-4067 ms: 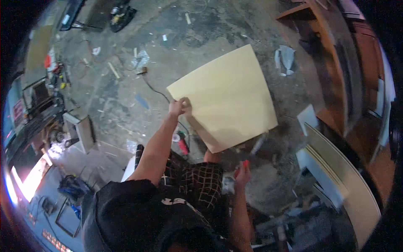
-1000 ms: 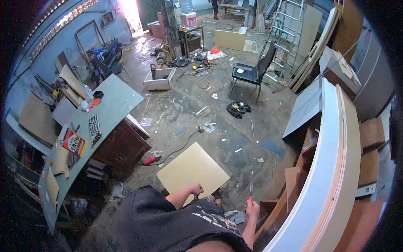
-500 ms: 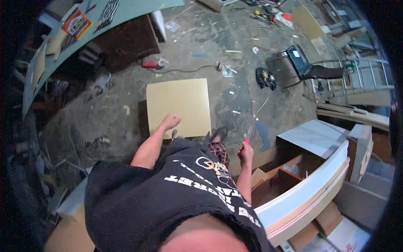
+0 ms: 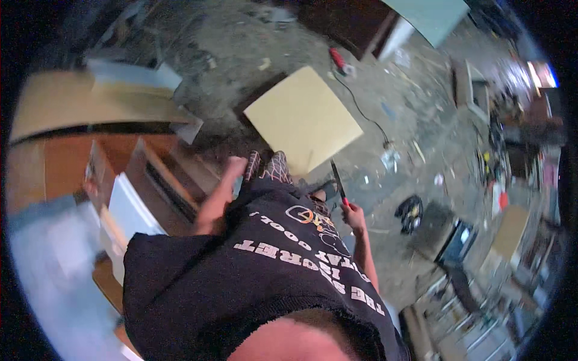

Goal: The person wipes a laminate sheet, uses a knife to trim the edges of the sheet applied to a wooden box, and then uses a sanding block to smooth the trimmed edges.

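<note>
In my right hand [image 4: 354,215] is a red-handled tool with a long, narrow dark blade [image 4: 338,180]. The blade points up and away, its tip near the right corner of a pale yellow square panel [image 4: 304,120]. This panel lies flat above a dark base in front of my legs. My left hand [image 4: 236,163] hangs beside my left knee, close to an open wooden cabinet [image 4: 174,180]. It is smeared by motion, so its fingers do not show clearly.
A red power tool [image 4: 337,58] with a cord lies on the littered floor beyond the panel. Right of me are a black bag [image 4: 410,213], a dark chair [image 4: 456,240] and a ladder [image 4: 481,328]. A pale-green-topped table [image 4: 430,18] stands at the far right.
My view has turned left, so the panel and floor items appear rotated clockwise. The cabinet at left has come into view. My left hand has moved from over the panel to beside my knee.
</note>
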`<state>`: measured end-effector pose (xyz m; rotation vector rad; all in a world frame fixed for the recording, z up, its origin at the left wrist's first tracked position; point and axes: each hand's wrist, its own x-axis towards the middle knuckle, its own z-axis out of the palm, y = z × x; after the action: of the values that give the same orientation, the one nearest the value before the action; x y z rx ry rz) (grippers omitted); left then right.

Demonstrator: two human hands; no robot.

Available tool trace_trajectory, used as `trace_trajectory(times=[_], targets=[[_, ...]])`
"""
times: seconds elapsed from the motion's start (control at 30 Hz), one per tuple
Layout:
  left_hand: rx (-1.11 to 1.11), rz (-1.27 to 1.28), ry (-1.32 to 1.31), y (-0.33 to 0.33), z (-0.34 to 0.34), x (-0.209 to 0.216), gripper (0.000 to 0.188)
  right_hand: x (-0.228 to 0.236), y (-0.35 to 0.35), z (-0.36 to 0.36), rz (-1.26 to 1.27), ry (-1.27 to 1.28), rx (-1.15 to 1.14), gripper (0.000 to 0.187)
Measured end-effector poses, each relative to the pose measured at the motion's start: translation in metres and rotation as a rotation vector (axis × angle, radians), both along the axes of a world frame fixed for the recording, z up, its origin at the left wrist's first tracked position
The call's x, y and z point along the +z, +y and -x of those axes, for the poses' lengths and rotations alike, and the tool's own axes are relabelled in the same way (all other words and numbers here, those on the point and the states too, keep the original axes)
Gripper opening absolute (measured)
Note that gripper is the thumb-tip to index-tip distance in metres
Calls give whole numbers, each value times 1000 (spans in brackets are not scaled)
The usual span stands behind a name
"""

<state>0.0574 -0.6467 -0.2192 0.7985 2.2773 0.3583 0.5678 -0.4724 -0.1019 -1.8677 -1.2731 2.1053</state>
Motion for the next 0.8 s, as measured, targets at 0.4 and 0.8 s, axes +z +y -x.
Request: trace_trajectory(times=[0.4, 0.8], targets=[[769, -301, -328, -43, -44, -15, 39, 39, 133, 55, -193, -66, 401, 26], [792, -301, -634, 68, 36, -164, 70, 3, 107, 250, -158, -180, 426, 30]])
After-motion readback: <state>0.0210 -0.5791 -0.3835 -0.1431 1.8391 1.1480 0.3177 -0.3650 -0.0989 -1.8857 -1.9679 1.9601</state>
